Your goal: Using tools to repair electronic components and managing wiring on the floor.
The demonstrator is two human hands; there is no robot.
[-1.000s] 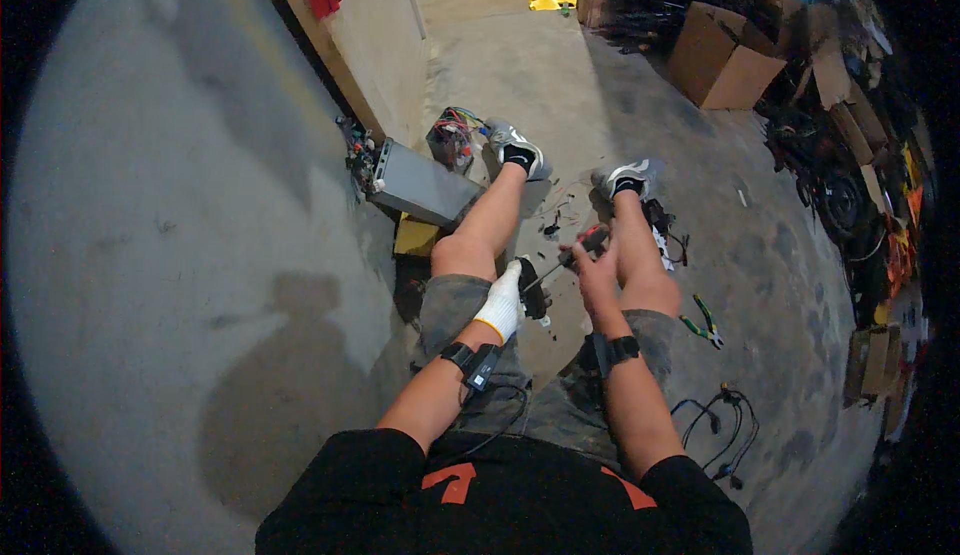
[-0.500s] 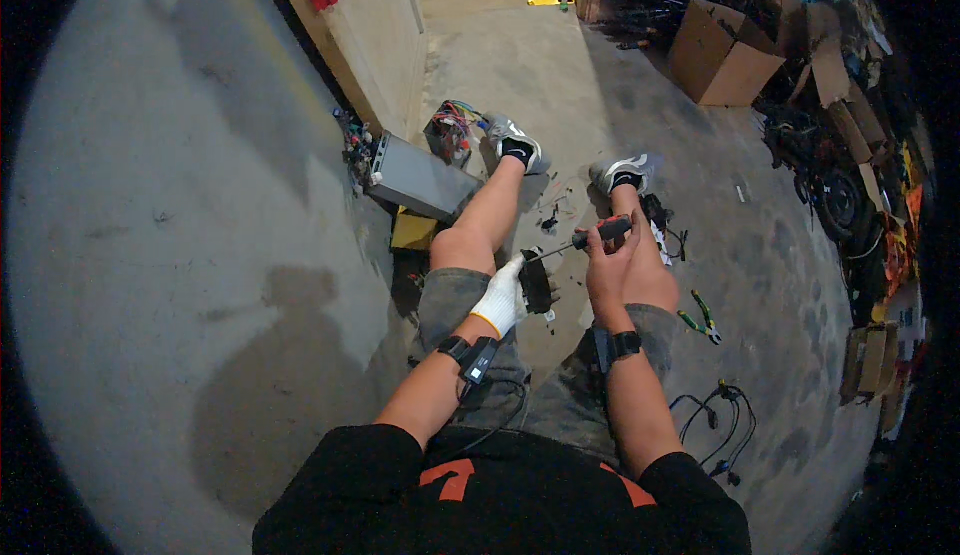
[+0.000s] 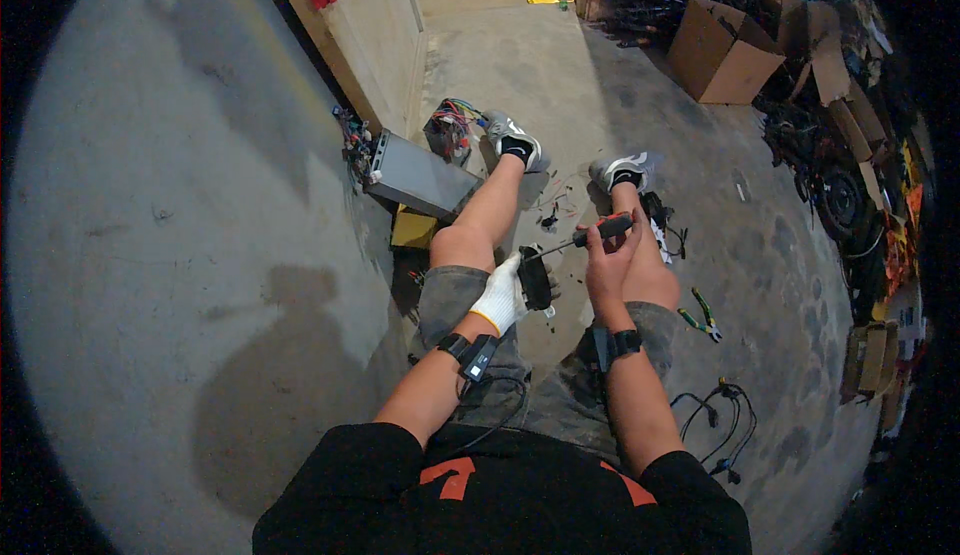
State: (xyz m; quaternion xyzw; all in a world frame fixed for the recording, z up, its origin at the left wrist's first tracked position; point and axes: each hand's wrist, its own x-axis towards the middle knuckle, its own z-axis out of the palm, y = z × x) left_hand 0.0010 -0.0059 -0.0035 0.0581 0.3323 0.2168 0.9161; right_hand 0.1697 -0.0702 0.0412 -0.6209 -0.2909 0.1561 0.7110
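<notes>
Both hands are gripping: the left hand [image 3: 502, 294], gloved in white knit, is clasping a black, blocky part [image 3: 537, 280] at its two o'clock, while the bare right hand [image 3: 605, 275] is holding a screwdriver with a red-and-black handle [image 3: 608, 226] and slim metal shaft. Its tip is reaching the part's upper edge; whether it is seating there, I cannot tell. Working well is probably calling for a firm left hold, an aligned shaft and fingers clear of the tip. Counting from the part: one screwdriver is pointing in from two o'clock, one pair of green-handled pliers [image 3: 710, 325] is lying between three and four, one long grey metal box [image 3: 422, 177] is resting between ten and eleven.
</notes>
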